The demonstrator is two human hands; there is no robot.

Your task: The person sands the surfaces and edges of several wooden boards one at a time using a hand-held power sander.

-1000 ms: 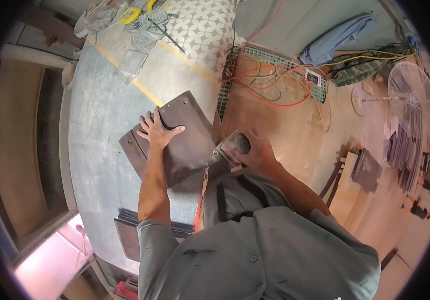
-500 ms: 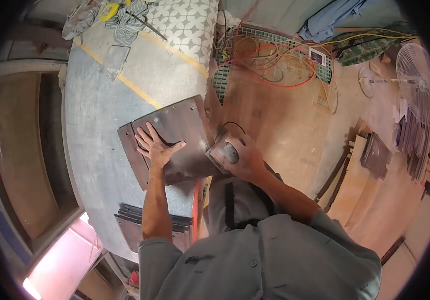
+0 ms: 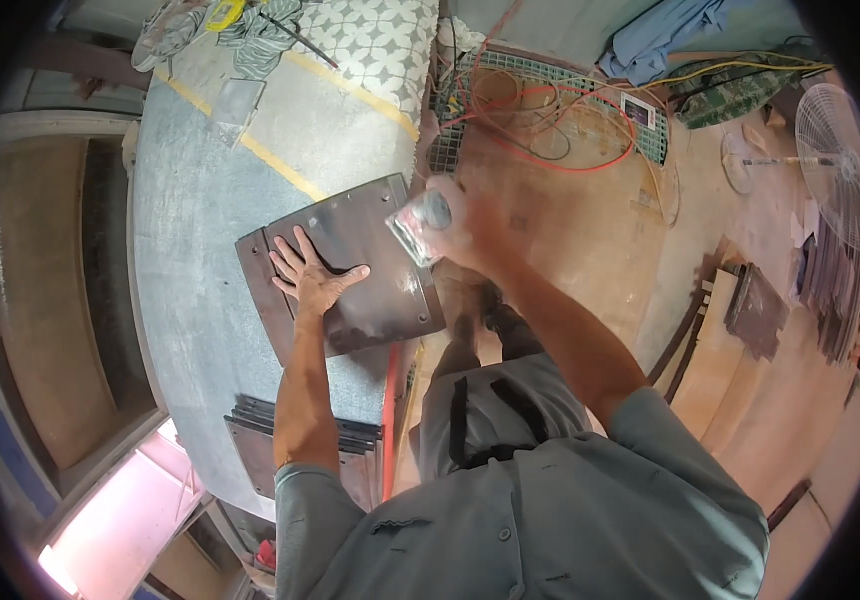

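Observation:
A dark brown wooden panel [image 3: 365, 300] with small holes near its corners lies at a slant on the grey-covered table [image 3: 185, 330]. My left hand [image 3: 318, 280] presses flat on it, fingers spread wide. In my right hand [image 3: 460, 225], smeared by motion, is a handheld power sander [image 3: 418, 225] with a pale square pad. The sander is tilted against the panel's right edge, near the far right corner; whether the pad touches cannot be made out exactly.
A stack of similar dark panels [image 3: 255, 440] lies on the table's near part. Behind are a patterned cushion [image 3: 365, 50] and striped cloth [image 3: 260, 40]. Coiled hoses [image 3: 550, 120] lie on the floor beyond, with a standing fan [image 3: 835, 160] and wood pieces [image 3: 755, 310] to the right.
My right hand has swung the sander away from me along the panel's right edge, from the near corner toward the far one. My left hand stays in place on the panel.

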